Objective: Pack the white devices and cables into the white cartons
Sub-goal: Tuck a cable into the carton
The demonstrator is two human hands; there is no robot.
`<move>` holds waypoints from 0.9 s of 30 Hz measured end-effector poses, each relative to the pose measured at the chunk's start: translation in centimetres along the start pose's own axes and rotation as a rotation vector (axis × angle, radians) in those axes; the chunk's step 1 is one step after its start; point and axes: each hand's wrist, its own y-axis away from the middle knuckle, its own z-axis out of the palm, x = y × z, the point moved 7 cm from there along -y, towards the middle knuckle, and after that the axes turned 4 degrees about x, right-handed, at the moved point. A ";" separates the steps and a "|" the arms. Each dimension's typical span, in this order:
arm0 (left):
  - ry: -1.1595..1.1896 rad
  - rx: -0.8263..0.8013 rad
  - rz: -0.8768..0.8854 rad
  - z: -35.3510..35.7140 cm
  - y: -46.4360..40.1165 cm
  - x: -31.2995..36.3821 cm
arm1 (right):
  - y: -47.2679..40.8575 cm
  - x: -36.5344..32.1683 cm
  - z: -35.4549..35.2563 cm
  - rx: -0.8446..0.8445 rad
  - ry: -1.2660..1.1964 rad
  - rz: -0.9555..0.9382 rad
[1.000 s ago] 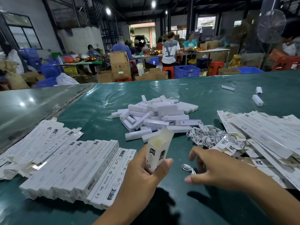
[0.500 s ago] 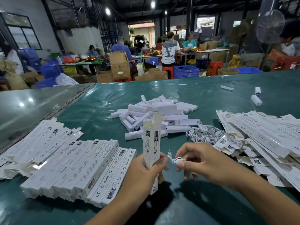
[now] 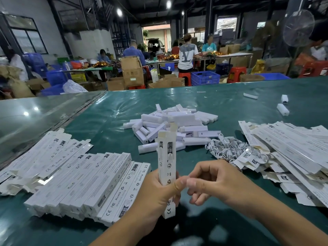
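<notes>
My left hand [image 3: 156, 190] grips a long white carton [image 3: 166, 157] upright, its top flaps standing open. My right hand [image 3: 218, 181] is just right of it with fingers curled and its thumb against my left thumb; no cable shows in it. A heap of white devices [image 3: 177, 125] lies behind the carton. A tangle of white cables [image 3: 229, 148] lies to the right of the heap.
Rows of filled-out cartons [image 3: 85, 178] lie at my left on the green table [image 3: 230, 103]. Flat unfolded cartons [image 3: 292, 144] are stacked at the right. Two loose devices [image 3: 283, 109] sit far right. Other people work at tables beyond.
My right hand picked a cable off the table and brought it to the carton; the cable is now out of sight. My left hand turned the carton upright.
</notes>
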 end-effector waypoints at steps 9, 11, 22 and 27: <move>0.071 -0.057 -0.132 0.7 0.3 -0.9 | 0.1 -0.3 -0.3 -0.017 0.251 -0.127; 0.019 0.009 -0.045 0.3 0.2 -0.4 | 0.0 -1.3 -1.4 0.092 0.281 -0.194; -0.672 -0.001 0.314 0.7 0.4 0.9 | 2.6 -6.8 -4.8 0.431 0.155 -0.544; -0.656 -0.002 0.297 0.7 0.4 0.9 | 2.6 -6.7 -5.1 0.450 0.379 -0.531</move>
